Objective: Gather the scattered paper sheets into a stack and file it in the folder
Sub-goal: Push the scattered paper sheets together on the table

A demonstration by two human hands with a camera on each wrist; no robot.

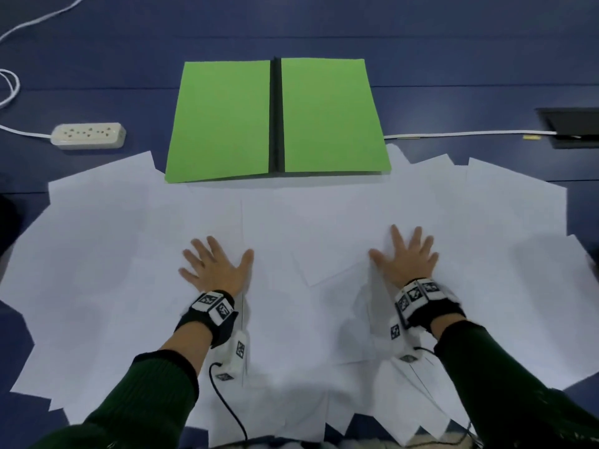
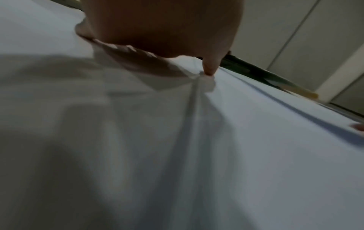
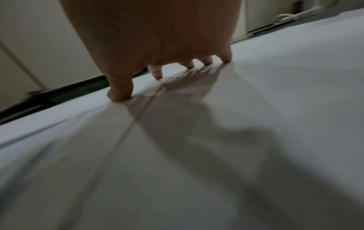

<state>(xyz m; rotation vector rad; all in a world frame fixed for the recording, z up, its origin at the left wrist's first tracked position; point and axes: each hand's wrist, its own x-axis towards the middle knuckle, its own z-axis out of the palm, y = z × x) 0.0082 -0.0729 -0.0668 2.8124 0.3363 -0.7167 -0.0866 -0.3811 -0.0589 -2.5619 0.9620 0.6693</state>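
Several white paper sheets [image 1: 308, 222] lie scattered and overlapping across the dark blue surface, from left edge to right edge of the head view. A green folder [image 1: 223, 121] lies open and flat beyond them, its black spine [image 1: 276, 115] in the middle. My left hand [image 1: 215, 270] rests flat on the sheets with fingers spread. My right hand [image 1: 406, 259] lies flat on the sheets too, fingers spread. In the left wrist view the left hand [image 2: 163, 31] presses on white paper [image 2: 256, 140]. In the right wrist view the fingertips [image 3: 120, 95] of the right hand touch the paper [image 3: 275, 93].
A white power strip [image 1: 88, 135] with its cable sits at the left of the folder. A white cable [image 1: 470, 134] runs right from the folder to a black floor box [image 1: 570, 124]. Bare blue surface [image 1: 291, 27] lies beyond the folder.
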